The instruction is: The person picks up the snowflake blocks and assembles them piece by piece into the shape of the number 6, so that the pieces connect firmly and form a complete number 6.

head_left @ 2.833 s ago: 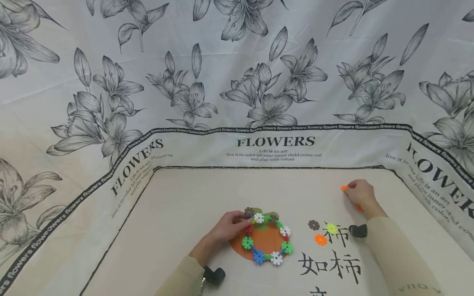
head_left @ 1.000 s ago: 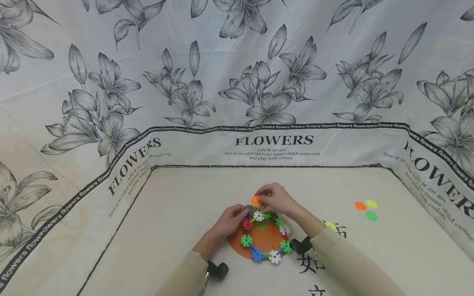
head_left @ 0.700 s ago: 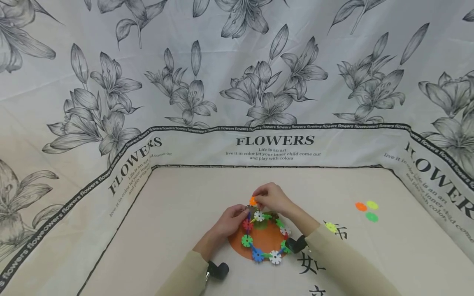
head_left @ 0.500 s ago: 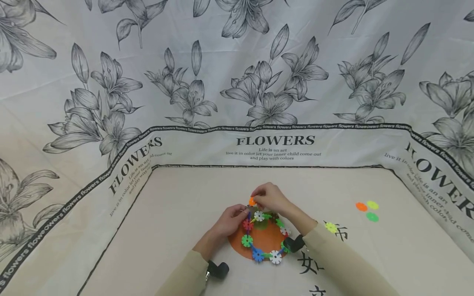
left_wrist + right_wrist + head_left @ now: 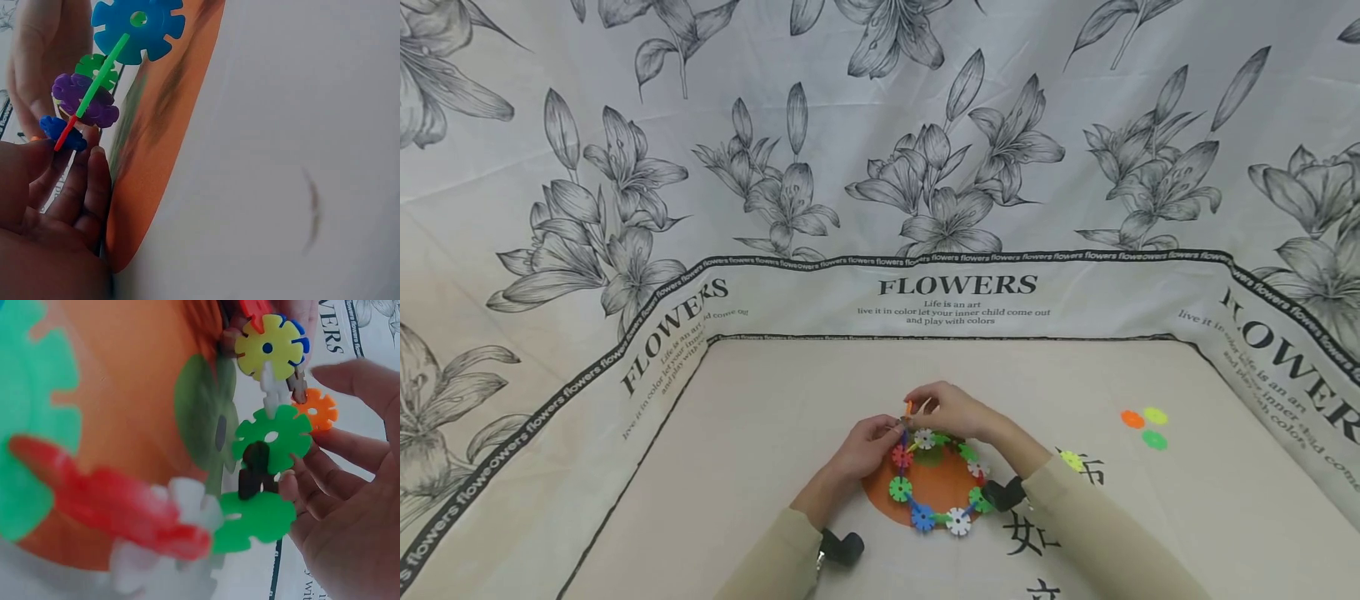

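A ring of notched plastic snowflake discs (image 5: 900, 489) in several colours stands over an orange fruit print. At its upper left my left hand (image 5: 865, 450) pinches a disc; the left wrist view shows a small blue disc (image 5: 62, 132) at those fingertips. My right hand (image 5: 955, 410) reaches the same corner from the right, thumb and fingers curved about an orange snowflake disc (image 5: 908, 407), seen edge-on. In the right wrist view this disc meets a brown disc (image 5: 299, 384) near a yellow one (image 5: 269, 347), with a fingertip right at its lower edge.
Loose orange (image 5: 1132, 419), yellow (image 5: 1155, 415) and green (image 5: 1154, 439) discs lie at the right. Another yellow disc (image 5: 1072, 460) lies beside the right sleeve (image 5: 1097, 508). A flower-printed cloth (image 5: 955, 296) rises around the table's back and sides.
My right hand has come from the far right of the table to the ring with the orange disc. That disc has turned from face-on to edge-on. My left hand stays at the ring.
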`<move>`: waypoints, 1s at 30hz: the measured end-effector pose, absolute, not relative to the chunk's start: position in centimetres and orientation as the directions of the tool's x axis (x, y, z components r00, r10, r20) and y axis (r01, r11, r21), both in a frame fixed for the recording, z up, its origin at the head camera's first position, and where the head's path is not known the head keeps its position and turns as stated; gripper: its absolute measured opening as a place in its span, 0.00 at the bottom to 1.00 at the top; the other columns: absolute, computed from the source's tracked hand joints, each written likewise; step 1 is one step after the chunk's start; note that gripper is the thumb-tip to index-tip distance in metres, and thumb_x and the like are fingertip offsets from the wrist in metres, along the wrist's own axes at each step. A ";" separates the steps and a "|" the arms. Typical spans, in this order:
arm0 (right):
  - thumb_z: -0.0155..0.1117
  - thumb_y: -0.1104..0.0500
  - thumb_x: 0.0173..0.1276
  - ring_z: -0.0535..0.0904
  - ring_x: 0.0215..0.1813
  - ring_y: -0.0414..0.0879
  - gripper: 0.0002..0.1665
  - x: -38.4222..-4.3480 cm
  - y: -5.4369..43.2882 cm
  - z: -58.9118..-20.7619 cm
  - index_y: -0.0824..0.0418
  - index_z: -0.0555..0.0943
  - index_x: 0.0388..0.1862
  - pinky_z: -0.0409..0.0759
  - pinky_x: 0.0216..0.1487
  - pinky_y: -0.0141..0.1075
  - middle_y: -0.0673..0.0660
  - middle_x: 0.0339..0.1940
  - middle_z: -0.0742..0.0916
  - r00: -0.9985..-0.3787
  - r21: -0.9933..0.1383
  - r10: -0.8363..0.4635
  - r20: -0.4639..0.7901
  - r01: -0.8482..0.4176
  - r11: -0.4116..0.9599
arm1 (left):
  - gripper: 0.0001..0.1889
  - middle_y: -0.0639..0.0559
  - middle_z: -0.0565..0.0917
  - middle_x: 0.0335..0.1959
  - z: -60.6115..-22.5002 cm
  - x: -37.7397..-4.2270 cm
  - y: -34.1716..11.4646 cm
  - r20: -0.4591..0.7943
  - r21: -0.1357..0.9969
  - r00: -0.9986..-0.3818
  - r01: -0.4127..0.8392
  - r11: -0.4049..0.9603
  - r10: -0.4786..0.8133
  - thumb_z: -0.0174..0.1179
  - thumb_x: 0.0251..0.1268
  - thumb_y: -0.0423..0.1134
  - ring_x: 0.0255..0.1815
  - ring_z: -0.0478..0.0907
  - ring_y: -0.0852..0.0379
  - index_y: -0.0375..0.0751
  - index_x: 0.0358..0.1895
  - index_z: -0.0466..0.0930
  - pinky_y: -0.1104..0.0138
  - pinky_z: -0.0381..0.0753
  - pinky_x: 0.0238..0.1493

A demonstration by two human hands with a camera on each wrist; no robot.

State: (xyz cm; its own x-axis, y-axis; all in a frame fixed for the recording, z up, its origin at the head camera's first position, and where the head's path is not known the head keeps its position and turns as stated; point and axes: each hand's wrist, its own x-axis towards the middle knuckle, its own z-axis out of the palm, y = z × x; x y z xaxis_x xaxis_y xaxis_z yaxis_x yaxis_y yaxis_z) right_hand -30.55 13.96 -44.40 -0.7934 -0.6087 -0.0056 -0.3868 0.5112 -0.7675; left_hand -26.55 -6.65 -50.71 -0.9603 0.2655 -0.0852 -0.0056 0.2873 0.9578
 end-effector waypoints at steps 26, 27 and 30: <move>0.75 0.63 0.59 0.83 0.42 0.48 0.16 -30.7 13.3 -43.9 0.61 0.85 0.46 0.83 0.45 0.39 0.51 0.38 0.88 -0.737 -0.611 -0.676 -0.016 -0.527 0.590 | 0.11 0.52 0.87 0.34 -50.6 -26.6 -6.6 -0.088 0.965 -0.962 -0.018 0.262 0.257 0.58 0.78 0.42 0.39 0.77 0.58 0.39 0.47 0.86 0.68 0.75 0.45; 0.76 0.64 0.59 0.83 0.42 0.47 0.15 -30.7 13.3 -43.9 0.60 0.86 0.46 0.83 0.44 0.39 0.50 0.37 0.88 -0.739 -0.611 -0.673 -0.017 -0.525 0.592 | 0.11 0.52 0.87 0.33 -50.6 -26.5 -6.6 -0.091 0.964 -0.963 -0.022 0.264 0.254 0.59 0.77 0.42 0.39 0.77 0.58 0.39 0.47 0.86 0.68 0.75 0.45; 0.76 0.64 0.58 0.82 0.40 0.45 0.15 -30.6 13.2 -44.1 0.60 0.86 0.45 0.83 0.44 0.38 0.50 0.37 0.88 -0.741 -0.609 -0.671 -0.019 -0.523 0.596 | 0.11 0.52 0.87 0.33 -50.7 -26.4 -6.6 -0.100 0.962 -0.964 -0.031 0.271 0.247 0.59 0.77 0.42 0.39 0.77 0.58 0.39 0.46 0.87 0.68 0.75 0.45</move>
